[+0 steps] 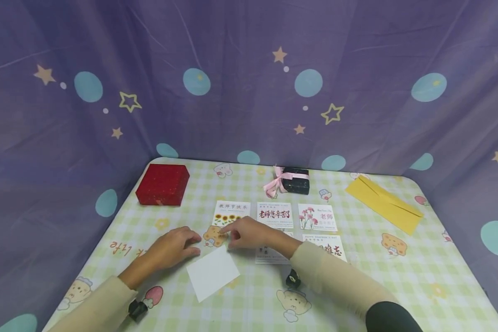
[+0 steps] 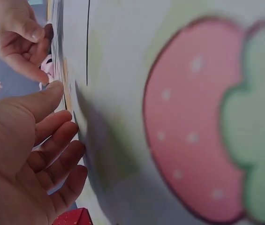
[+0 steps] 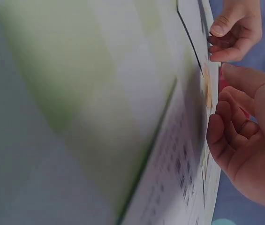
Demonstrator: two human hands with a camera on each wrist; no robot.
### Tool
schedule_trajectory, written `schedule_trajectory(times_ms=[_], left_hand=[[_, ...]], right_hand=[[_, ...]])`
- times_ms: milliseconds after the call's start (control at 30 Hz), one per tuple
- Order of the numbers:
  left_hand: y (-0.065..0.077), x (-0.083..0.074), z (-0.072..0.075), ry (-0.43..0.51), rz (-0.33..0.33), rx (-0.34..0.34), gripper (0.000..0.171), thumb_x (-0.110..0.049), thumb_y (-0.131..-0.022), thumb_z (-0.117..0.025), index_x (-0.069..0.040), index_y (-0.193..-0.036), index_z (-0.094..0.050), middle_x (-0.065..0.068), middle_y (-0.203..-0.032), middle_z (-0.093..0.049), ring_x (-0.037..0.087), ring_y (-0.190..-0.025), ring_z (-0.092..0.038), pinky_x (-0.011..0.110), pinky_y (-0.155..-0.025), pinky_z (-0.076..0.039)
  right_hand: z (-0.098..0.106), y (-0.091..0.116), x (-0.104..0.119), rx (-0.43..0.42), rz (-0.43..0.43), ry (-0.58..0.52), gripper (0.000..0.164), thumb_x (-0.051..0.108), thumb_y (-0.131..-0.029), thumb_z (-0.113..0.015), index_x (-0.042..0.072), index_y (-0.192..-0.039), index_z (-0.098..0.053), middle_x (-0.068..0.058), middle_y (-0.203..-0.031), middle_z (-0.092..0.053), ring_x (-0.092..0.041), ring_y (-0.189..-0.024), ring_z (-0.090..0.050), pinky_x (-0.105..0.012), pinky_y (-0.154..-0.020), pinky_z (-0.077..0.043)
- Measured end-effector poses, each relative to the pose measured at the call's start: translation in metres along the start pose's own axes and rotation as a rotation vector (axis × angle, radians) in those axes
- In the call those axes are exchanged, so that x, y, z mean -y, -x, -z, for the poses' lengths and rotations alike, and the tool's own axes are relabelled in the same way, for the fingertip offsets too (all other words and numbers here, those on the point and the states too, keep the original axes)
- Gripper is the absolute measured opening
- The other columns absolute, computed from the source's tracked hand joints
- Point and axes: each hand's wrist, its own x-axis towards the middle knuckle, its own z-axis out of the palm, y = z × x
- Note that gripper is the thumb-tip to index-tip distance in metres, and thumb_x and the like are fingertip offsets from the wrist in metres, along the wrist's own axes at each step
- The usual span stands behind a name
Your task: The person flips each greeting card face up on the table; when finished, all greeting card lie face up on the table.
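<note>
A blank white card (image 1: 213,273) lies at an angle on the checked tablecloth, between and just in front of the two hands. My left hand (image 1: 172,246) is at its left with fingers loosely bent and nothing held; the left wrist view shows the same hand (image 2: 43,145) near the cloth. Over the card's far corner is my right hand (image 1: 246,233), index finger extended and the other fingers loosely curled, holding nothing. Behind it lies a sunflower card (image 1: 232,208). Under the right forearm, a card with dark lettering (image 1: 269,256) is partly hidden.
A red-lettered card (image 1: 275,213) and a carnation card (image 1: 317,217) lie right of the sunflower one. Another lettered card (image 1: 325,240) is partly under the right sleeve. Farther back are a red box (image 1: 163,184), a black gift box (image 1: 296,182) with pink ribbon and a yellow envelope (image 1: 383,204).
</note>
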Motion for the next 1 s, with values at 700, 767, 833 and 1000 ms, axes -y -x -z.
schedule_trajectory(times_ms=[700, 767, 833, 1000], left_hand=[[0.038, 0.003, -0.008, 0.089, -0.223, 0.064, 0.068, -0.044, -0.075, -0.087, -0.011, -0.13, -0.066, -0.006, -0.111, -0.059, 0.008, -0.102, -0.055, 0.034, -0.09, -0.052], [0.038, 0.003, -0.009, 0.074, -0.212, 0.062, 0.066, -0.041, -0.075, -0.088, -0.013, -0.13, -0.066, -0.007, -0.111, -0.059, 0.007, -0.102, -0.055, 0.034, -0.091, -0.052], [0.038, 0.003, -0.009, 0.065, -0.205, 0.063, 0.064, -0.038, -0.076, -0.088, -0.014, -0.13, -0.066, -0.007, -0.112, -0.059, 0.007, -0.102, -0.055, 0.034, -0.091, -0.051], [0.039, 0.004, -0.009, 0.056, -0.215, 0.056, 0.06, -0.036, -0.076, -0.088, -0.017, -0.129, -0.068, -0.009, -0.11, -0.058, 0.006, -0.101, -0.054, 0.034, -0.09, -0.05]], right_hand=[[-0.016, 0.003, 0.019, 0.083, 0.037, 0.142, 0.057, 0.027, -0.083, -0.085, 0.021, -0.137, -0.066, 0.014, -0.069, -0.058, 0.002, -0.065, -0.049, -0.012, -0.068, -0.04], [-0.017, 0.004, 0.02, 0.078, 0.034, 0.144, 0.056, 0.026, -0.083, -0.085, 0.021, -0.136, -0.067, 0.015, -0.07, -0.058, 0.001, -0.065, -0.049, -0.012, -0.068, -0.041], [-0.017, 0.005, 0.021, 0.071, 0.029, 0.138, 0.054, 0.025, -0.083, -0.085, 0.021, -0.134, -0.068, 0.015, -0.072, -0.059, 0.002, -0.066, -0.049, -0.012, -0.068, -0.041], [-0.018, 0.005, 0.021, 0.058, 0.018, 0.124, 0.05, 0.024, -0.082, -0.085, 0.022, -0.13, -0.071, 0.016, -0.074, -0.059, 0.002, -0.068, -0.05, -0.012, -0.069, -0.041]])
